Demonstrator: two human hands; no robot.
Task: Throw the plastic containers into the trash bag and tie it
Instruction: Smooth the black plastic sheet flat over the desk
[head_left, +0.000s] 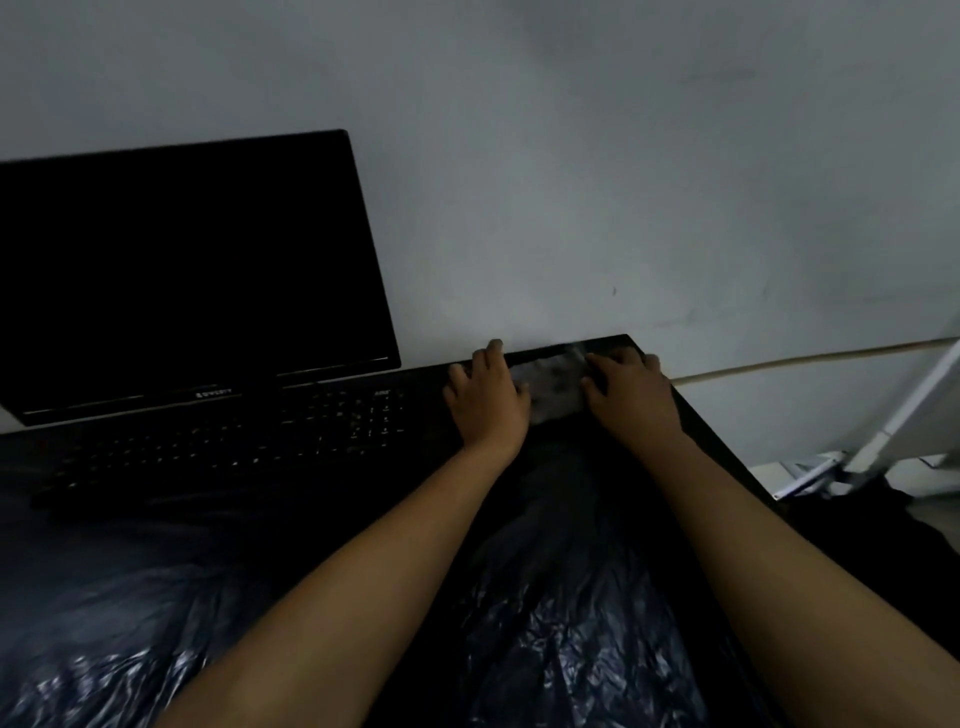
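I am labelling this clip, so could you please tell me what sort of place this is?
Probably a home or office desk: a dark monitor and keyboard stand against a plain wall.

The monitor bears a small pale logo on its lower bezel. It is too blurred to read. The keyboard just below the monitor shows only unreadable key marks.

Monitor: standing at the far left of the desk, against the wall.
Keyboard: lying just before the monitor.
Plastic container: sitting at the desk's far edge, right of the keyboard, between the left hand and right hand.
Trash bag: lying across the near desk, under both forearms.
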